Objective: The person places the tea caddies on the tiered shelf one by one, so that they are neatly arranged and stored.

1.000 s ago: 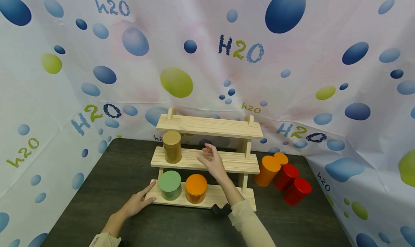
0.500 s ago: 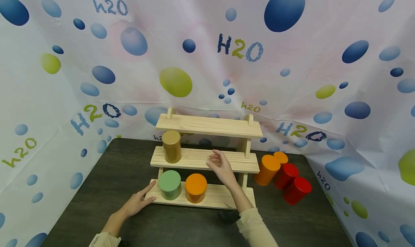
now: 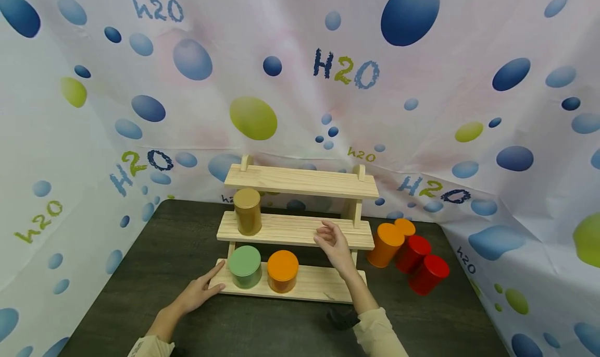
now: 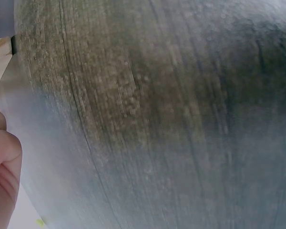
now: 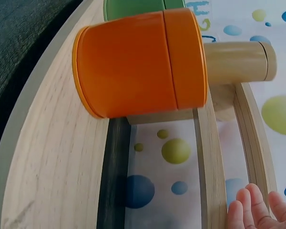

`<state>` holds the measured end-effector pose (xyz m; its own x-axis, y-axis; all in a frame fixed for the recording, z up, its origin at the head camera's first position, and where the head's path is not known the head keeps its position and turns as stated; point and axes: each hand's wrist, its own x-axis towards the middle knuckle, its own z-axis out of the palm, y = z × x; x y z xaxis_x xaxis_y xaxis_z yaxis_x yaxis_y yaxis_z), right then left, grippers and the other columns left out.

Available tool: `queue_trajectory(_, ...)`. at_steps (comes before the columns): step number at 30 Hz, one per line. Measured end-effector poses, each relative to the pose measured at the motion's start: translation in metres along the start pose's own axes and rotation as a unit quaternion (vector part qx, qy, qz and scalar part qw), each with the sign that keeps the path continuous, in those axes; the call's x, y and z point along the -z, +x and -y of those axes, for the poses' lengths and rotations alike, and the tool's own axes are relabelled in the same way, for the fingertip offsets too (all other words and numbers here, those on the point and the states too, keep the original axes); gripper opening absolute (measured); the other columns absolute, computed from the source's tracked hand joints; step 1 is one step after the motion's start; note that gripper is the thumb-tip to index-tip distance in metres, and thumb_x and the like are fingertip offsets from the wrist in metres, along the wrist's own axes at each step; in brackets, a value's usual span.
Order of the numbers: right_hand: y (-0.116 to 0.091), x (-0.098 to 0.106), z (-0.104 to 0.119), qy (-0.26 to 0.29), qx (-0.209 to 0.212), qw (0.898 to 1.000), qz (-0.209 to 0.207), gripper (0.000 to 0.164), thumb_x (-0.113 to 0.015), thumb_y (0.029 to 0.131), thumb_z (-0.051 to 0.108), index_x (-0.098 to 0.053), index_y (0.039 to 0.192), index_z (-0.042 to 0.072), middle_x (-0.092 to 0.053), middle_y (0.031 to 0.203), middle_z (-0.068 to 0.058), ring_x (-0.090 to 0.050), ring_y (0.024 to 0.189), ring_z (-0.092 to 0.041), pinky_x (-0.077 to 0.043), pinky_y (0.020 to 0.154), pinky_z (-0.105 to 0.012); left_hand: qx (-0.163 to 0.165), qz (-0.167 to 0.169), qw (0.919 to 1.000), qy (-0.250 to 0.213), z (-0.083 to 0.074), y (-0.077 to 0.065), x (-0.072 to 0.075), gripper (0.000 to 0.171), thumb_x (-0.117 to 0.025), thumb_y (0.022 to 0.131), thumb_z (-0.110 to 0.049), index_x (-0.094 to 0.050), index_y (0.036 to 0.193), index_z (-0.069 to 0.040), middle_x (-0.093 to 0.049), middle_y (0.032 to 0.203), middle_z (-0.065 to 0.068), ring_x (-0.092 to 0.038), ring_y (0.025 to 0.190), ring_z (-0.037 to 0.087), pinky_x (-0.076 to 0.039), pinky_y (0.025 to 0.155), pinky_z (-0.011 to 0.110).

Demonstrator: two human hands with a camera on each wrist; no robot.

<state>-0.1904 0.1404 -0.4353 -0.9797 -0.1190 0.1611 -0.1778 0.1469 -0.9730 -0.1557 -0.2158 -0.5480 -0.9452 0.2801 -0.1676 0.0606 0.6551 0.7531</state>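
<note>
A three-tier wooden shelf (image 3: 300, 181) stands on the dark table. My left hand (image 3: 195, 295) rests at the left end of its bottom tier, index finger and thumb extended along the corner. Over the right part of the middle tier is my right hand (image 3: 336, 247), fingers loosely bent and holding nothing. On the left of that tier stands a gold canister (image 3: 248, 212). The bottom tier bears a green canister (image 3: 245, 267) and, to its right, an orange canister (image 3: 283, 272). In the right wrist view the orange canister (image 5: 128, 67) looms large, apart from my fingertips (image 5: 252, 202).
Right of the shelf, two orange canisters, a nearer one (image 3: 386, 246) and one behind it (image 3: 405, 228), stand close to a red canister (image 3: 413, 254) and another red canister (image 3: 428, 275). A patterned curtain (image 3: 300, 112) encloses the table (image 3: 262, 328) behind and at the sides.
My right hand has moved rightward and slightly down, from the middle of the shelf to its right part. The left hand and the canisters have stayed in place.
</note>
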Motion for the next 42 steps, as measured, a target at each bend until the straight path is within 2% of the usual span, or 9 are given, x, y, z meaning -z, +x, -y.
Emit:
queue_trajectory(6, -0.006, 0.01, -0.004, -0.006, -0.012, 1.0, -0.026, 0.047, -0.056, 0.089, 0.001, -0.037, 0.13, -0.01, -0.05, 0.116, -0.029, -0.05, 0.104, -0.03, -0.04, 0.083, -0.021, 0.013, -0.005, 0.9999, 0.005, 0.002, 0.001, -0.003, 0.071, -0.058, 0.089, -0.036, -0.024, 0.145, -0.008, -0.03, 0.055, -0.004, -0.022, 0.049, 0.011, -0.035, 0.066, 0.034)
queue_trajectory(13, -0.011, 0.027, -0.029, 0.025, -0.025, 0.998, -0.053, 0.046, -0.058, 0.089, 0.003, -0.04, 0.129, -0.007, -0.051, 0.116, -0.027, -0.053, 0.093, -0.006, -0.041, 0.082, -0.014, 0.019, -0.007, 0.9998, 0.004, 0.002, 0.001, -0.003, 0.071, -0.058, 0.089, -0.036, -0.024, 0.145, -0.009, -0.039, 0.06, 0.0, -0.033, 0.052, 0.013, -0.037, 0.069, 0.036)
queue_trajectory(16, -0.013, 0.035, -0.043, 0.035, -0.023, 0.997, -0.067, 0.046, -0.059, 0.089, 0.005, -0.04, 0.13, -0.005, -0.052, 0.116, -0.026, -0.054, 0.092, -0.004, -0.041, 0.081, -0.014, 0.021, -0.015, 0.9996, 0.006, 0.001, 0.0, -0.002, 0.071, -0.06, 0.088, -0.035, -0.027, 0.144, -0.008, -0.059, 0.085, 0.022, -0.048, 0.066, 0.016, -0.042, 0.075, 0.041)
queue_trajectory(20, -0.018, 0.042, -0.052, 0.023, -0.01, 0.996, -0.089, 0.046, -0.059, 0.089, 0.009, -0.041, 0.13, -0.005, -0.053, 0.115, -0.025, -0.054, 0.094, -0.007, -0.041, 0.081, -0.015, 0.021, -0.022, 0.9995, 0.006, 0.002, -0.001, -0.002, 0.07, -0.061, 0.087, -0.034, -0.029, 0.143, -0.007, -0.038, 0.134, 0.031, -0.055, 0.094, 0.029, -0.042, 0.083, 0.051)
queue_trajectory(24, -0.023, 0.047, -0.057, 0.022, -0.012, 0.993, -0.115, 0.045, -0.06, 0.089, 0.01, -0.044, 0.128, -0.004, -0.055, 0.112, -0.024, -0.055, 0.092, -0.008, -0.043, 0.079, -0.015, 0.02, -0.024, 0.9995, 0.009, 0.002, -0.002, -0.002, 0.07, -0.061, 0.087, -0.035, -0.029, 0.143, -0.007, -0.035, 0.137, 0.03, -0.053, 0.106, 0.04, -0.04, 0.085, 0.054)
queue_trajectory(29, -0.028, 0.054, -0.065, 0.015, -0.01, 0.989, -0.144, 0.044, -0.061, 0.088, 0.011, -0.045, 0.126, -0.005, -0.058, 0.106, -0.016, -0.055, 0.089, -0.005, -0.044, 0.076, -0.015, 0.021, -0.022, 0.9995, 0.006, 0.002, -0.001, -0.001, 0.071, -0.061, 0.087, -0.034, -0.028, 0.144, -0.008, -0.06, 0.093, 0.025, -0.054, 0.074, 0.022, -0.042, 0.076, 0.043)
queue_trajectory(32, -0.033, 0.057, -0.069, 0.014, -0.009, 0.988, -0.156, 0.043, -0.061, 0.088, 0.011, -0.045, 0.125, -0.006, -0.059, 0.103, -0.01, -0.055, 0.088, -0.004, -0.044, 0.074, -0.015, 0.021, -0.014, 0.9997, 0.002, 0.002, -0.001, -0.001, 0.071, -0.059, 0.088, -0.035, -0.026, 0.145, -0.008, -0.043, 0.059, 0.002, -0.035, 0.054, 0.013, -0.038, 0.068, 0.036)
queue_trajectory(36, -0.043, 0.063, -0.075, 0.013, -0.031, 0.985, -0.168, 0.043, -0.06, 0.089, 0.012, -0.045, 0.125, -0.005, -0.058, 0.101, -0.002, -0.054, 0.087, -0.002, -0.044, 0.074, -0.015, 0.009, -0.006, 0.9999, -0.002, 0.002, -0.001, -0.001, 0.071, -0.058, 0.089, -0.036, -0.024, 0.145, -0.009, -0.026, 0.052, -0.005, -0.018, 0.047, 0.01, -0.035, 0.064, 0.033)
queue_trajectory(42, -0.061, 0.079, -0.087, 0.005, -0.061, 0.975, -0.213, 0.044, -0.058, 0.09, 0.01, -0.04, 0.128, -0.006, -0.056, 0.093, 0.014, -0.052, 0.085, 0.002, -0.041, 0.075, -0.012, -0.004, -0.006, 1.0, -0.004, 0.003, 0.0, -0.001, 0.071, -0.057, 0.089, -0.036, -0.024, 0.145, -0.008, -0.025, 0.05, -0.007, -0.016, 0.045, 0.008, -0.032, 0.056, 0.028)
